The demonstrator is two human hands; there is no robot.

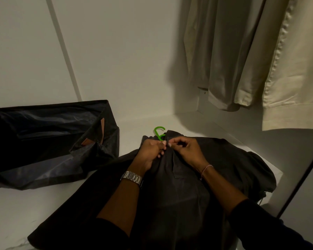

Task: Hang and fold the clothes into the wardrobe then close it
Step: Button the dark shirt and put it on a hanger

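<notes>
A dark grey shirt (184,192) lies spread on the white wardrobe shelf (137,129), its collar pointing away from me. A green hanger hook (159,132) sticks out of the collar; the rest of the hanger is hidden inside the garment. My left hand (151,152), with a metal watch on the wrist, pinches the shirt's front edge just below the collar. My right hand (184,149), with a thin bracelet, pinches the opposite edge, fingertips nearly meeting the left hand's at the placket.
A collapsed dark fabric storage box (49,139) lies on the shelf at the left. Pale cream and beige garments (257,56) hang at the upper right. A dark door edge (304,175) runs down the right side.
</notes>
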